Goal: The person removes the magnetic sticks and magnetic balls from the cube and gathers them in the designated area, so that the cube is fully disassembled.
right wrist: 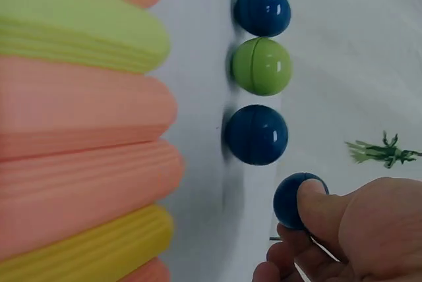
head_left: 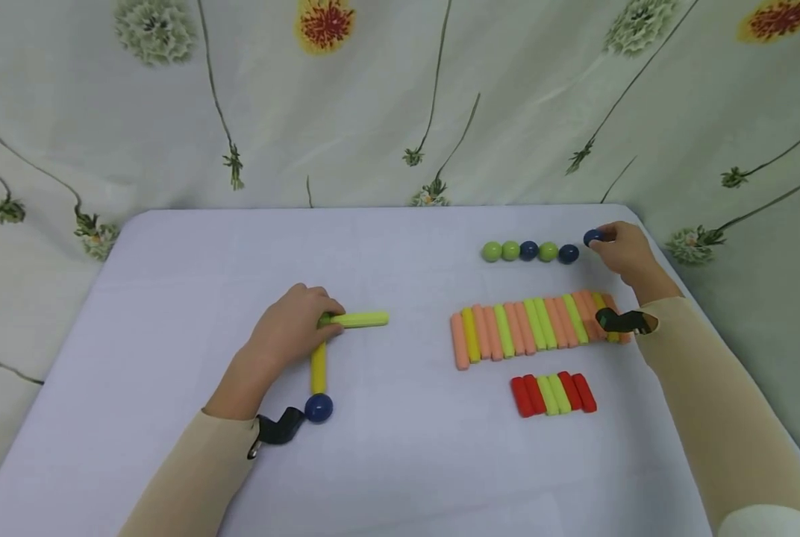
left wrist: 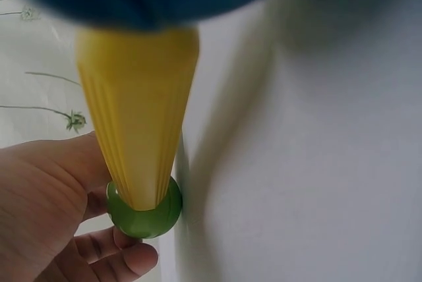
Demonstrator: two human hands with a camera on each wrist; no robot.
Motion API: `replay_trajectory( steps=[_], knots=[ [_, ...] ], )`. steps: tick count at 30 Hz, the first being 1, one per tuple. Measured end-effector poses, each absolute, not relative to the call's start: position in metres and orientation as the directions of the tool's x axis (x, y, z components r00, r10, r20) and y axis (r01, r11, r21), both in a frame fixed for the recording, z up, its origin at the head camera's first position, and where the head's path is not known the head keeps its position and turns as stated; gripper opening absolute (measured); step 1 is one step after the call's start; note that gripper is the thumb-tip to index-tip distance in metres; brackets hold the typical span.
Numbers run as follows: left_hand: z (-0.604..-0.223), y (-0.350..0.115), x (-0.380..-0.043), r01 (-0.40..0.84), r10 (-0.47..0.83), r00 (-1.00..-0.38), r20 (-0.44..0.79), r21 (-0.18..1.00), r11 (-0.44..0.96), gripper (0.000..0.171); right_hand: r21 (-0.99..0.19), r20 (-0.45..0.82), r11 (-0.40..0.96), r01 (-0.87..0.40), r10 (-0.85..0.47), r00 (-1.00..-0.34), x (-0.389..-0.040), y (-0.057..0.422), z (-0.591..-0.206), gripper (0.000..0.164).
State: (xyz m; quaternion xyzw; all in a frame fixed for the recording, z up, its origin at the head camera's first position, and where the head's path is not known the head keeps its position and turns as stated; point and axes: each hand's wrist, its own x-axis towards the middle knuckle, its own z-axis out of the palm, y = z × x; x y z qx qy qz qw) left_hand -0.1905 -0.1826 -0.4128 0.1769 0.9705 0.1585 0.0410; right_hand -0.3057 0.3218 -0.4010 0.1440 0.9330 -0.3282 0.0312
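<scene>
My left hand (head_left: pixel 291 324) grips a green ball (left wrist: pixel 146 221), its thumb and fingers around the sides in the left wrist view. A yellow stick (head_left: pixel 318 369) runs from that ball toward me and meets a blue ball (head_left: pixel 319 408) at its near end. A lime stick (head_left: pixel 363 320) points right from the left fingertips. At the far right, my right hand (head_left: pixel 627 255) pinches another blue ball (right wrist: pixel 289 201) between thumb and fingers. This ball is just beyond the right end of a row of green and blue balls (head_left: pixel 529 250).
A long row of salmon, lime and yellow sticks (head_left: pixel 514 328) lies below the ball row, partly under the right wrist. Nearer to me is a short group of red and lime sticks (head_left: pixel 553 394). A white cloth covers the table (head_left: pixel 400 462); a flowered curtain (head_left: pixel 373 112) hangs behind.
</scene>
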Motion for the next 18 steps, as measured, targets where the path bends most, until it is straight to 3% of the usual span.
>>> replay_trajectory(
  steps=[7,18],
  knots=[
    [-0.415,-0.181,-0.189,0.331,0.353,-0.935,-0.014,0.318,0.889,0.025,-0.562,-0.203,0.779,0.279,0.197,-0.959,-0.307,0.333,-0.418,0.044],
    [-0.412,-0.182,-0.189,0.340,0.362,-0.932,-0.012,0.321,0.884,0.025,-0.561,-0.207,0.783,0.268,0.181,-0.961,-0.311,0.336,-0.421,0.054]
  ],
)
